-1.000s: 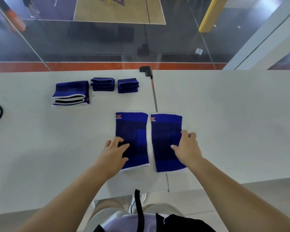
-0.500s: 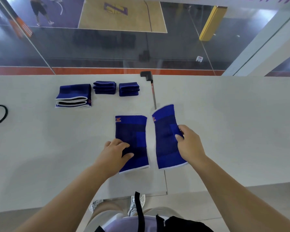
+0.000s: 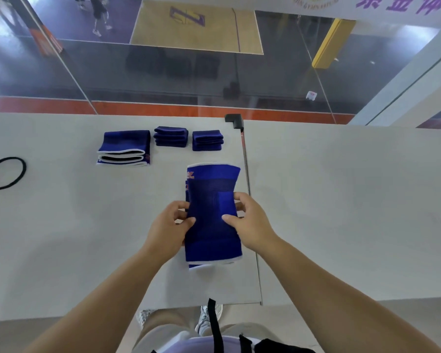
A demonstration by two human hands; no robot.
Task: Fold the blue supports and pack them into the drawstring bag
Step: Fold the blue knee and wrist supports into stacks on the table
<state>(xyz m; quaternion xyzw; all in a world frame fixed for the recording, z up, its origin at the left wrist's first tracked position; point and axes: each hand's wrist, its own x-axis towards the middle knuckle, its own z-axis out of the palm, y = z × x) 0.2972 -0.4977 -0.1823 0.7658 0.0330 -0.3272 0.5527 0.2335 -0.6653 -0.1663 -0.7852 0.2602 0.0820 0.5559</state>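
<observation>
Blue supports (image 3: 212,220), two stacked, lie near the front edge of the table (image 3: 341,200). My left hand (image 3: 167,229) and right hand (image 3: 251,224) pinch their side edges. Before folding, I should line up the white hems evenly. Folded supports (image 3: 124,147) wait at the far edge. I see no drawstring bag.

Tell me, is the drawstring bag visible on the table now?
No, the table shows only blue supports and a black cord loop.
</observation>
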